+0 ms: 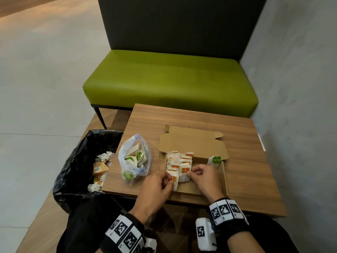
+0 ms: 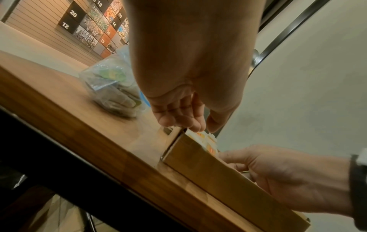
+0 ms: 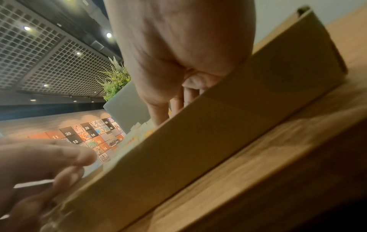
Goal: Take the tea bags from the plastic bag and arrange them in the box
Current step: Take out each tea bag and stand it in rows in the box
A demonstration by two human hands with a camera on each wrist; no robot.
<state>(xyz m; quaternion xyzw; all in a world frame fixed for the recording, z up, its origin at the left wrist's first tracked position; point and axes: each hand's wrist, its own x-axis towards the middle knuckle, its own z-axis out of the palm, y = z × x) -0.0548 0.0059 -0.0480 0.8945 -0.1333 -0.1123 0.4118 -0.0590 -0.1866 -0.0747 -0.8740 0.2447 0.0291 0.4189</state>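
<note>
An open cardboard box (image 1: 224, 177) lies on the wooden table (image 1: 246, 161), its lid folded back. White tea bags with orange labels (image 1: 179, 159) stand in rows in the box's left part, also seen as tea bags (image 2: 207, 139) over the box wall (image 2: 208, 169). My left hand (image 1: 170, 180) pinches the front-left tea bag (image 1: 175, 185). My right hand (image 1: 190, 173) pinches the top of a neighbouring tea bag (image 1: 183, 177). A green-labelled tea bag (image 1: 216, 159) leans at the box's back right. The clear plastic bag (image 1: 135, 159) with more tea bags sits left of the box.
A bin with a black liner (image 1: 73, 167) holding tissues and wrappers stands left of the table. A green bench (image 1: 169, 79) is behind the table and a grey wall (image 1: 300, 106) runs along its right side. The box's right half shows bare cardboard.
</note>
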